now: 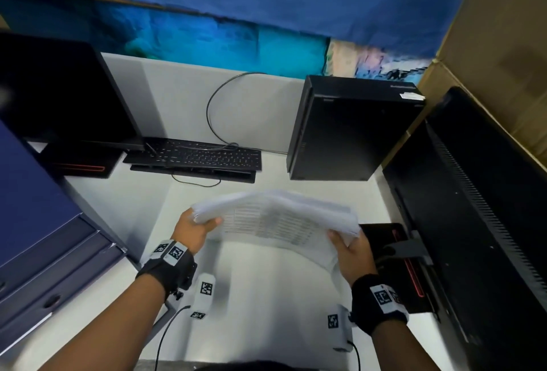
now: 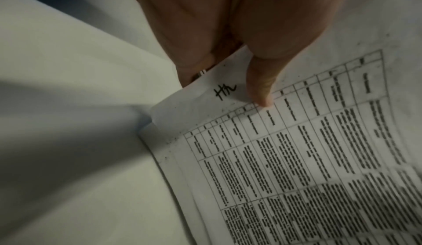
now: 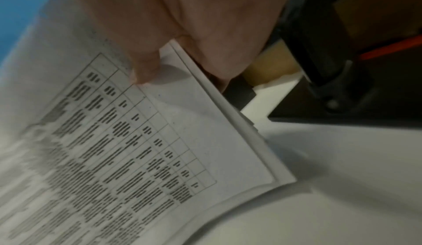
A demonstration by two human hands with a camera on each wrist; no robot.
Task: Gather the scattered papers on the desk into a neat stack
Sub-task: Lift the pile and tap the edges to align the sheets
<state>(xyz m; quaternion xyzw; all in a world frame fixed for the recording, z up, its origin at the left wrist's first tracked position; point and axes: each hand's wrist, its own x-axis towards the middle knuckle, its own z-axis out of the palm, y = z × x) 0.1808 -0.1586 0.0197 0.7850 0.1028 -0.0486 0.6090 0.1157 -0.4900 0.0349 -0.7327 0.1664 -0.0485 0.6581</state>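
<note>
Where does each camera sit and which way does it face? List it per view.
Head: on the head, looking down at the desk; both forearms, left hand, right hand.
Left wrist: along the left thumb onto the papers.
Right wrist: along the right thumb.
Shared: the papers, gripped at both ends.

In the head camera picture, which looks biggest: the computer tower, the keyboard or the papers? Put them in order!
1. Tower, biggest.
2. Papers, held in both hands, though they are nearer the camera, so that is unsure.
3. Keyboard, smallest, partly behind the monitor.
</note>
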